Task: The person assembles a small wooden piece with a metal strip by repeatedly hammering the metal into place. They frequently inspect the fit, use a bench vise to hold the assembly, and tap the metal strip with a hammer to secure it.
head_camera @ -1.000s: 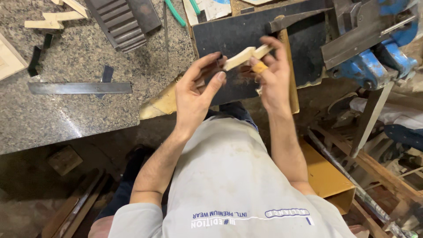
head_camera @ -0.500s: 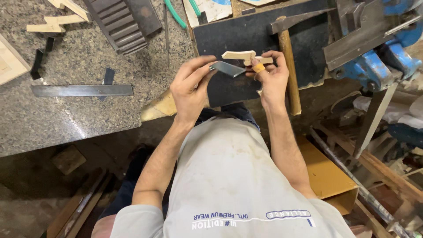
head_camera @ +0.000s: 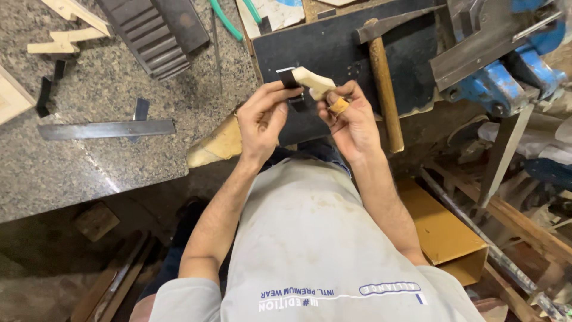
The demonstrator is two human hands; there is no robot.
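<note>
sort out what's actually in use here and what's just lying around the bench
In use:
left hand
right hand
small pale wood piece
dark flat blade

Lying about:
hammer
blue vise
steel ruler
dark ribbed block
wood offcuts

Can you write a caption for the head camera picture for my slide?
Left hand holds a dark blade against a small pale wooden piece held by the right hand.
</note>
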